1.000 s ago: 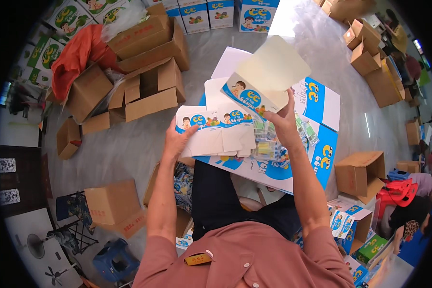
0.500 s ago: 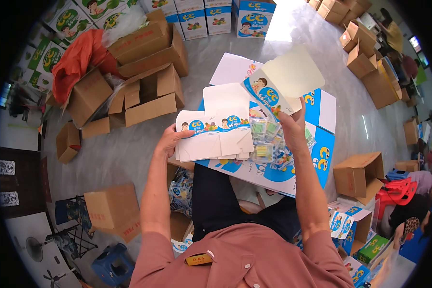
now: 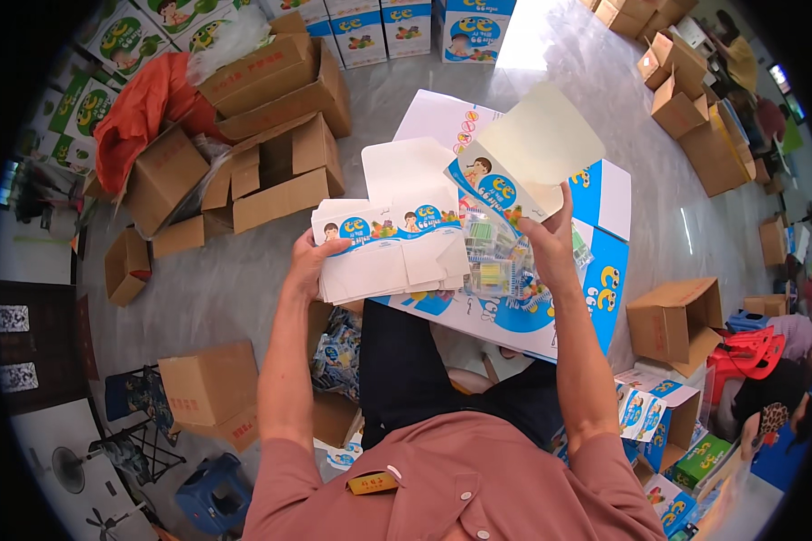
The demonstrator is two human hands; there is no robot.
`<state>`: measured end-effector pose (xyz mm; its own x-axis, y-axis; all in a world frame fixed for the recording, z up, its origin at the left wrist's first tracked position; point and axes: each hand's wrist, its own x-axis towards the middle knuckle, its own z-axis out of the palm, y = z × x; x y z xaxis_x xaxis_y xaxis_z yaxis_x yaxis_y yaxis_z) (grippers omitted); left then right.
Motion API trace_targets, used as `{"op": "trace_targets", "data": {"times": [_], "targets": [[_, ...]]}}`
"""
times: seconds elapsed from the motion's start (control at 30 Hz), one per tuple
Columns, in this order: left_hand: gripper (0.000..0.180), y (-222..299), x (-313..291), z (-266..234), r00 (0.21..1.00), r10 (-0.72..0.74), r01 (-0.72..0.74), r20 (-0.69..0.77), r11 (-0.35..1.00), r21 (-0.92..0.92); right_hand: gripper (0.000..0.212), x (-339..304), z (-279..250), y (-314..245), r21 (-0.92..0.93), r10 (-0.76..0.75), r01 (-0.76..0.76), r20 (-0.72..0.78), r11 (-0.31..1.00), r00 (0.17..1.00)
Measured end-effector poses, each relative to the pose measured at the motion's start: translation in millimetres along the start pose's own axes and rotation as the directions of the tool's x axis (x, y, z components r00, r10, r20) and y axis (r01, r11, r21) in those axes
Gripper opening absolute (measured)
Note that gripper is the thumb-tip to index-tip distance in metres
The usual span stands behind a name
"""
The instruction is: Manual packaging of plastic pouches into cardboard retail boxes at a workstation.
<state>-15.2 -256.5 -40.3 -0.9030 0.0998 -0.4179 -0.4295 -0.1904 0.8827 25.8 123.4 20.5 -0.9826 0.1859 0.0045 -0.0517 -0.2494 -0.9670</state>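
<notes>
My left hand [image 3: 310, 263] grips a stack of flat white cartons [image 3: 390, 263] by its left edge. The top cartons carry a blue band with a child and fruit pictures. A single carton [image 3: 489, 173] with a raised pale flap is pinched in my right hand [image 3: 552, 236]. Small clear packets [image 3: 492, 270] with colourful contents lie between my hands on a large blue-and-white box [image 3: 532, 334] in front of my knees. The stack's right end hangs next to these packets.
Opened brown boxes [image 3: 275, 176] stand at the far left beside a red-orange sack [image 3: 149, 117]. Another brown box [image 3: 672, 320] is at right, near a red stool [image 3: 744, 361]. A blue stool [image 3: 212, 491] sits at lower left. Packets [image 3: 338, 356] fill a box by my left leg.
The stack in my left hand has shifted left and tilted slightly. The carton in my right hand has moved a little left and turned slightly.
</notes>
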Motion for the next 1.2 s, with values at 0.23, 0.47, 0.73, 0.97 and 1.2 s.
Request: {"op": "trace_targets", "data": {"times": [0.23, 0.47, 0.73, 0.97, 1.2], "targets": [[0.058, -6.4, -31.1, 2.6, 0.996, 0.082, -0.088, -0.034, 0.969, -0.229, 0.116, 15.9, -12.0, 8.3, -0.017, 0.008, -0.009, -0.088, 1.000, 0.996], [0.062, -6.0, -87.9, -16.1, 0.996, 0.083, -0.079, -0.021, 0.798, -0.598, 0.129, 69.7, -10.2, 29.7, -0.265, -0.145, 0.111, -0.113, 0.958, 0.983], [0.068, 5.1, -135.2, -30.4, 0.982, 0.099, -0.178, -0.161, 0.771, -0.612, 0.137, 88.5, -27.7, 57.2, -0.666, 0.007, 0.117, 0.180, 0.737, 0.984], [0.075, 21.3, -174.3, -21.5, 0.994, 0.030, -0.079, -0.107, 0.870, -0.487, 0.113, 12.3, -12.6, -21.2, -0.805, -0.381, 0.530, 0.417, 0.267, 0.825], [0.081, 41.6, -215.3, -12.6, 0.989, -0.052, 0.091, 0.137, 0.951, -0.295, 0.034, -40.3, 88.4, -74.8, -0.102, -0.539, 0.994, 0.840, -0.042, 0.063]]}}
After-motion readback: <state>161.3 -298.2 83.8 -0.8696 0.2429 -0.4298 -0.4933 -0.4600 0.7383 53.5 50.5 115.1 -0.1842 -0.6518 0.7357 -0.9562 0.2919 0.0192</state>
